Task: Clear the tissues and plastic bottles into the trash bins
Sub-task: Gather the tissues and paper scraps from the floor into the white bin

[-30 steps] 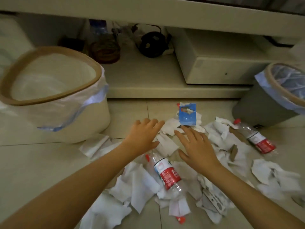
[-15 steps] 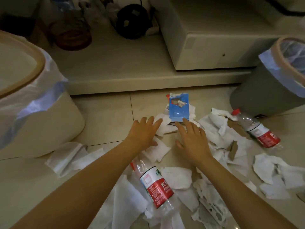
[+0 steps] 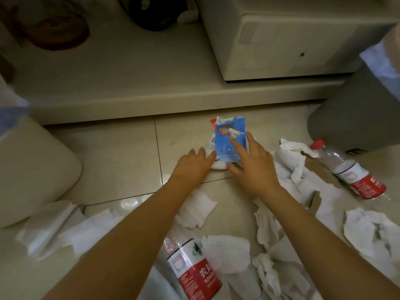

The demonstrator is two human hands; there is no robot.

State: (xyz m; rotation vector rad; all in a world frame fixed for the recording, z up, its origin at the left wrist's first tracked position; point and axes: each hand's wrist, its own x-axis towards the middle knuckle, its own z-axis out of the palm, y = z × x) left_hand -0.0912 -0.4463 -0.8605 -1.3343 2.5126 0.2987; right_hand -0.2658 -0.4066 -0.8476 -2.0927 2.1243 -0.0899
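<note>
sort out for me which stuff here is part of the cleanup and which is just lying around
Part of the job:
- loose tissues on the floor
- near bottle, far bottle
- cream bin, grey bin
- blue tissue packet, under the right hand; left hand beside it

Just lying about:
- white box on the ledge
- black object
- brown round object

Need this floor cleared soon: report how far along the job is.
Done: nothing visibly. In hand: left hand and right hand reach the blue tissue packet, fingers straight. Left: scattered white tissues, both red-labelled clear plastic bottles.
</note>
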